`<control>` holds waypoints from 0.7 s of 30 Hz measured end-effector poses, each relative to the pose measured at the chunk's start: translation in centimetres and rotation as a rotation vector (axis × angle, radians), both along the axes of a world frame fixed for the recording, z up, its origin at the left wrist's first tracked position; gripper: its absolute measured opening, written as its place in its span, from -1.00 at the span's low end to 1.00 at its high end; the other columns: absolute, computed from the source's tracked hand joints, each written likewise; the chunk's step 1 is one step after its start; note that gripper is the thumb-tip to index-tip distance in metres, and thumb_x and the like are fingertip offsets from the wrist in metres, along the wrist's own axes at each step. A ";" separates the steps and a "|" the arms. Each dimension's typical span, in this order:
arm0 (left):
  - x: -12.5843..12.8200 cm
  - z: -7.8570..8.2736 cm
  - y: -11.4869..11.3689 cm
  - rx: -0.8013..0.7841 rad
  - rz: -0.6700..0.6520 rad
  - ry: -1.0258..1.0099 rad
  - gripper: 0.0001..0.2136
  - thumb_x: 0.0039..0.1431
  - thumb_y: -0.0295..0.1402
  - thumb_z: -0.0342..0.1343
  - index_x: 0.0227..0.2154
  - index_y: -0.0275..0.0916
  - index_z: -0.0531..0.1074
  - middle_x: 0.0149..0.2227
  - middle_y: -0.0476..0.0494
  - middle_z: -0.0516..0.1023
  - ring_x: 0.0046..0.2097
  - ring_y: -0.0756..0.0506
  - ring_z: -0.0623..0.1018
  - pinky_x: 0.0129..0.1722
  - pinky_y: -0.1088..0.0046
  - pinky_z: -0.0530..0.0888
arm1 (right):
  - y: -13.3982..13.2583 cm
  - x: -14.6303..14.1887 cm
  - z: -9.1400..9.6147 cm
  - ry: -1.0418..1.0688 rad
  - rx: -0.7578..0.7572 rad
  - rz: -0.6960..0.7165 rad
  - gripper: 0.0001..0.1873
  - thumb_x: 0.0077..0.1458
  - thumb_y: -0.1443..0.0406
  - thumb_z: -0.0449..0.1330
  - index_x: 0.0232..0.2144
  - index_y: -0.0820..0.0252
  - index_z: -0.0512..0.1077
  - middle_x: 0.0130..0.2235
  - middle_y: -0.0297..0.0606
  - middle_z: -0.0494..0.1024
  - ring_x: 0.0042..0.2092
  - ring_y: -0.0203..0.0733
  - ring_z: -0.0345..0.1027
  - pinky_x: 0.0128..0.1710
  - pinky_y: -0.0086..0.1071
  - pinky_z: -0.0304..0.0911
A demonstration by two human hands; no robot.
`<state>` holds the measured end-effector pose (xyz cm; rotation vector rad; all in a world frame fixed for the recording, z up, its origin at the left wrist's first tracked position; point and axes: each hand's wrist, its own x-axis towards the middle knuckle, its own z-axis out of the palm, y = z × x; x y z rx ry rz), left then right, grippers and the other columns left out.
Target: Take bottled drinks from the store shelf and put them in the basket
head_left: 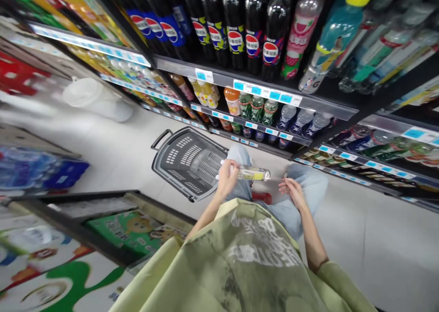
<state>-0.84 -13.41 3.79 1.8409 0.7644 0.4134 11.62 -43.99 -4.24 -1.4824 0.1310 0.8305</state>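
My left hand (227, 178) is closed round the cap end of a clear drink bottle (254, 173) with a yellow label, held lying sideways above my knees. My right hand (291, 189) hovers just right of the bottle's base with its fingers loosely spread and nothing in them. A grey shopping basket (178, 163) stands on the floor just left of the left hand; its mesh bottom shows. I am crouched in blue jeans and a green shirt, in front of the drinks shelves (260, 90).
Dark cola bottles (255, 33) fill the top shelf, smaller juice and water bottles (260, 108) the lower ones. A white lidded bucket (94, 97) lies far left on the floor. Packed goods and a green carton (137, 232) sit at the near left.
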 end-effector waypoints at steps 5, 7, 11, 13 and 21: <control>-4.5 0.5 7.8 0.054 0.371 0.133 -0.81 0.37 -0.17 0.04 -0.15 -0.17 0.38 -0.33 0.00 0.45 -0.47 -0.01 0.41 -0.44 0.46 0.42 | -0.2 -0.1 0.0 -0.011 -0.031 -0.006 -0.38 -0.13 -0.18 0.48 -0.19 0.12 0.56 -0.24 -0.09 0.71 -0.32 -0.07 0.58 -0.34 -0.26 0.46; -5.9 -0.2 10.4 0.191 0.446 0.270 -0.81 0.40 -0.18 0.01 -0.13 -0.19 0.37 -0.22 -0.10 0.48 -0.28 -0.09 0.52 -0.24 0.37 0.52 | -0.2 -0.1 0.0 -0.017 -0.050 0.003 -0.40 -0.12 -0.16 0.48 -0.20 0.12 0.57 -0.23 -0.07 0.71 -0.32 -0.06 0.57 -0.33 -0.24 0.46; -7.6 -3.6 13.7 0.326 0.352 0.593 -0.78 0.41 -0.24 0.01 -0.04 -0.25 0.39 0.08 -0.33 0.43 0.10 -0.25 0.51 0.15 0.21 0.48 | -0.2 -0.2 -0.2 -0.030 -0.089 0.011 -0.41 -0.11 -0.15 0.49 -0.20 0.12 0.59 -0.23 -0.06 0.71 -0.33 -0.06 0.57 -0.32 -0.22 0.47; -8.1 -6.1 14.5 0.258 0.299 0.699 -0.76 0.40 -0.26 0.01 0.00 -0.29 0.39 0.13 -0.41 0.39 0.11 -0.29 0.53 0.15 0.19 0.47 | -0.2 -0.2 -0.2 -0.035 -0.111 0.014 -0.41 -0.12 -0.15 0.49 -0.20 0.12 0.59 -0.23 -0.06 0.71 -0.33 -0.05 0.57 -0.31 -0.21 0.48; -9.5 -14.4 14.3 -0.076 0.245 0.897 -0.73 0.29 -0.24 0.20 -0.11 -0.35 0.39 0.01 -0.44 0.47 -0.07 -0.27 0.60 -0.04 0.22 0.49 | -0.3 -0.5 -0.3 -0.070 -0.236 0.001 -0.50 -0.16 -0.16 0.48 -0.38 0.07 0.59 -0.31 -0.13 0.70 -0.38 0.03 0.57 -0.33 -0.08 0.53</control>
